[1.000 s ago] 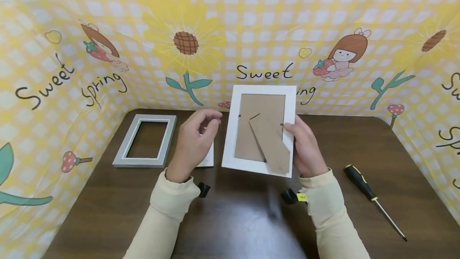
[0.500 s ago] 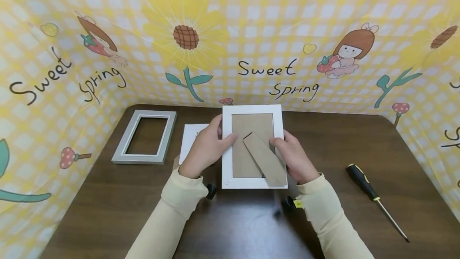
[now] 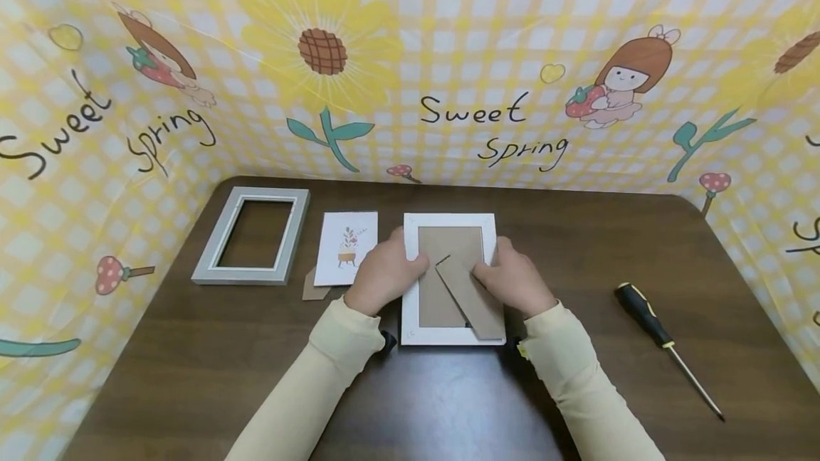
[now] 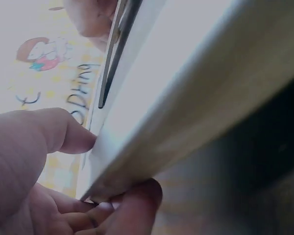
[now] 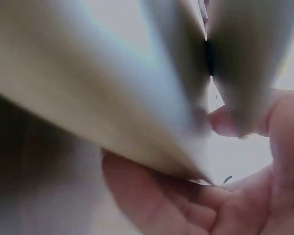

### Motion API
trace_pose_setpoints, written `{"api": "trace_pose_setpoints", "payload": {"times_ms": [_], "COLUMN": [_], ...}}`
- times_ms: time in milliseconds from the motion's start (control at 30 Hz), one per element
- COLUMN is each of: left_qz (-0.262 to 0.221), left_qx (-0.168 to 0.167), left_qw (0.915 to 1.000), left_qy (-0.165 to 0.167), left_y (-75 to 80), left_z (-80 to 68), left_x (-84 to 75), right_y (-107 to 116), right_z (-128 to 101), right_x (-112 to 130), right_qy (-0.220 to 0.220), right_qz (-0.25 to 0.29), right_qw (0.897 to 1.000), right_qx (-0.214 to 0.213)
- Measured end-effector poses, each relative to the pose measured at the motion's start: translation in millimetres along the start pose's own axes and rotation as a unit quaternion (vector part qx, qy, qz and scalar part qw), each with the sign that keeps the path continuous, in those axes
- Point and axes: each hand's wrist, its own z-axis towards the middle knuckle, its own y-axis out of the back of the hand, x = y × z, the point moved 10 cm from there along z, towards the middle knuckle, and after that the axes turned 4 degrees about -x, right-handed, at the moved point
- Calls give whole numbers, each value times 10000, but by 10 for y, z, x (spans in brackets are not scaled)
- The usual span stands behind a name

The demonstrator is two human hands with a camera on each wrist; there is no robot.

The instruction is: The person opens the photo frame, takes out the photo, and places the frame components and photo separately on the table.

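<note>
A white picture frame [image 3: 450, 220] lies back side up, low over the middle of the table. Its brown backing board [image 3: 433, 308] shows, with a slanted easel leg [image 3: 475, 308] on it. My left hand [image 3: 386, 272] grips the left edge, thumb on the back and fingers underneath, as the left wrist view shows along the frame's side [image 4: 171, 93]. On the opposite edge my right hand [image 3: 520, 279] holds the frame, its thumb reaching in by the easel leg. In the right wrist view fingers curl under the frame's edge [image 5: 122, 112]. The front of the frame is hidden.
A grey frame [image 3: 224, 233] with an open middle lies at the back left of the brown table [image 3: 608, 390]. Beside it a white card [image 3: 332, 237] with a plant picture overlaps a brown piece [image 3: 314, 290]. A black and yellow screwdriver [image 3: 643, 311] lies at right.
My left hand has come from beside the frame onto its left edge. Both hands have lowered the white frame toward the table, and it now lies flatter. The card is more exposed.
</note>
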Motion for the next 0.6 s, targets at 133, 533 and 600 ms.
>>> {"api": "trace_pose_setpoints", "payload": {"times_ms": [133, 533, 600], "left_qz": [452, 1427, 1543], "left_qx": [278, 443, 484], "left_qw": [9984, 9887, 9868], "left_qy": [218, 74, -24], "left_y": [-157, -324, -343], "left_z": [4, 0, 0], "left_x": [61, 97, 104], "right_y": [-58, -191, -201], "right_z": [9, 16, 19], "right_x": [-26, 19, 14], "right_qy": [118, 563, 601], "right_qz": [-765, -1325, -1395], "right_qw": [9969, 9894, 9883], "right_qx": [152, 188, 167]}}
